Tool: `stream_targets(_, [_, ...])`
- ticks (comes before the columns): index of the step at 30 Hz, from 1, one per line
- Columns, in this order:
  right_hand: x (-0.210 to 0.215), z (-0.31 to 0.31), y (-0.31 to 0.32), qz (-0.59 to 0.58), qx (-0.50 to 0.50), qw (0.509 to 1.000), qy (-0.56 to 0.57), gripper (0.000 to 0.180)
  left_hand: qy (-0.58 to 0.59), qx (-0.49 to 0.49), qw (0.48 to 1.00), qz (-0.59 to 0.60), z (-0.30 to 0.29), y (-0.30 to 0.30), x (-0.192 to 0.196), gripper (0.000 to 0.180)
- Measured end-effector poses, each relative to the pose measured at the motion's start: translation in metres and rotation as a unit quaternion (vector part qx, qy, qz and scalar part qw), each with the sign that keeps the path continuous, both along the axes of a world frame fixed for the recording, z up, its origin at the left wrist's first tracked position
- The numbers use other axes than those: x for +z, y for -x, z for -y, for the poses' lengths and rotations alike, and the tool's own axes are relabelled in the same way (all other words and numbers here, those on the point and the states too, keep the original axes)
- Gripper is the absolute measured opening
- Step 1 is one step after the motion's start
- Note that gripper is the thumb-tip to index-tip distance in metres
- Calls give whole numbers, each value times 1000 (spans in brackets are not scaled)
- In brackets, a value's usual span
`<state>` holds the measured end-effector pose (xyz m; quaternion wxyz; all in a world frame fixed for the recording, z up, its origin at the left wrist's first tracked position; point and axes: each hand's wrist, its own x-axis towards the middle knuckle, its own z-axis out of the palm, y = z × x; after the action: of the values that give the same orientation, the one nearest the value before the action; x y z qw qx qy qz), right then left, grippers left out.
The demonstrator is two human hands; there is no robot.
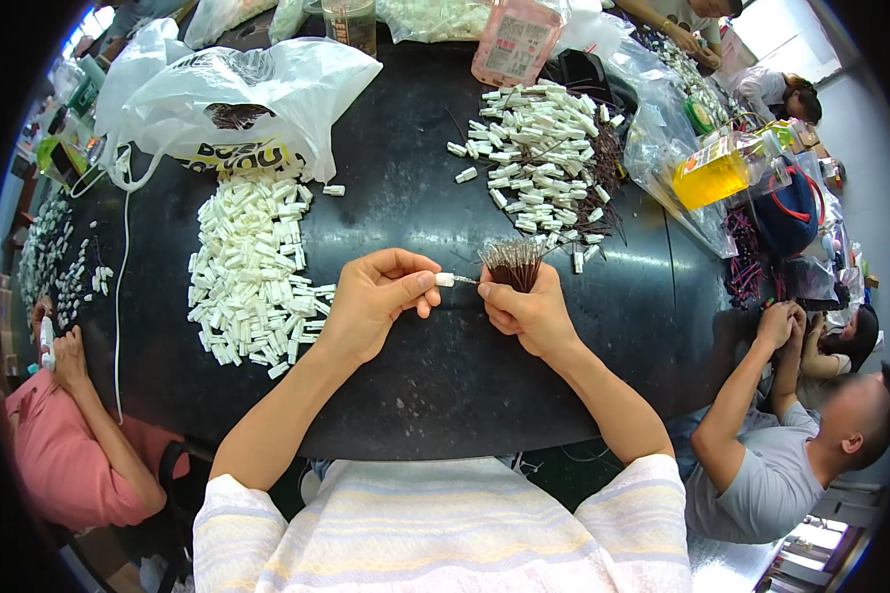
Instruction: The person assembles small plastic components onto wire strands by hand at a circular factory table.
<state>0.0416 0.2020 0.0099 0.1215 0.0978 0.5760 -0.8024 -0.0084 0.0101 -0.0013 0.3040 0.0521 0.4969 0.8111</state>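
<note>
Both hands meet above the round black table point(445, 376); left hand point(371, 301) pinches a small white plastic cap point(446, 280) between thumb and forefinger; right hand point(529, 311) is clenched around a fanned bundle of thin dark wires point(512, 265), one wire tip touching the cap; the cap looks light, rigid and easily dropped, best held by its sides; the wires seem springy and bendable, best gripped near the tip; heaps of white caps point(252, 267) lie just left.
</note>
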Motion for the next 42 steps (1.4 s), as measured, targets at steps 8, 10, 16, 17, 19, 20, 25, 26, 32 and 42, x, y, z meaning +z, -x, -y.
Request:
stream_targets(8, [-4,2,-2,-23,-7,999,-27,7,48,-4,996,-77,-5,-6,0,9])
stream_targets(10, [0,4,-2,-18,-10,999,-34,7,47,1,994,-99,-7,-7,-1,8])
stream_targets(16, [1,3,-3,-18,5,994,-105,7,65,-20,993,-96,-11,-4,2,9])
stream_targets(17, [2,3,-2,-9,19,994,-107,6,101,-69,987,-102,-5,4,4,9])
stream_targets(19, [4,5,-1,-18,21,995,-100,6,243,37,912,-328,3,27,8,12])
stream_targets(20, [5,5,-1,-24,20,995,-96,7,360,136,759,-525,7,38,9,15])
stream_targets(25, [9,4,2,-16,47,997,-65,8,600,149,514,-595,35,72,-6,12])
stream_targets(26, [8,5,2,-14,52,996,-75,8,598,148,517,-595,33,70,-6,12])
stream_targets(32, [2,2,3,4,24,999,-29,5,503,157,624,-577,30,51,9,15])
stream_targets(42, [6,2,-2,8,11,1000,-21,5,536,105,626,-557,59,63,14,24])
